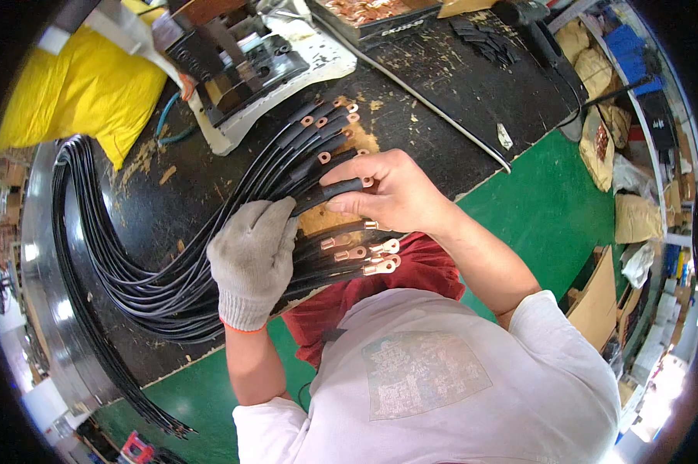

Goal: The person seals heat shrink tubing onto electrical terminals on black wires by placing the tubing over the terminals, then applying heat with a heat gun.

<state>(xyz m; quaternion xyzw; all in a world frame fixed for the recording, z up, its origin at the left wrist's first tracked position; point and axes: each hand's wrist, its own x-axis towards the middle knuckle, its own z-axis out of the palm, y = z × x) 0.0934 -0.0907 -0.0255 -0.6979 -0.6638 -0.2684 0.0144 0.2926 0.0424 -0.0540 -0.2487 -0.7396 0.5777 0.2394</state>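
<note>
My left hand [252,259], in a grey knitted glove, is closed around a black cable [309,203] near its end. Bare, my right hand [395,189] pinches the black heat-shrink tube [341,188] on that same cable, thumb below and fingers above. A copper cable lug [367,182] sticks out past the tube. Beyond my hands lie several cable ends with black tubes and copper lugs [322,122]. Nearer me, several ends show bare copper lugs [380,265] without tubes over them. The long bundle of black cables [144,290] curves away to the left.
A press-like machine on a white base [221,139] stands at the far left, beside a yellow bag [78,85]. At the back are a box of copper lugs [372,15], loose black tubes [484,42] and a heat gun [531,31]. A grey cord [434,104] crosses the dark worktable [411,66].
</note>
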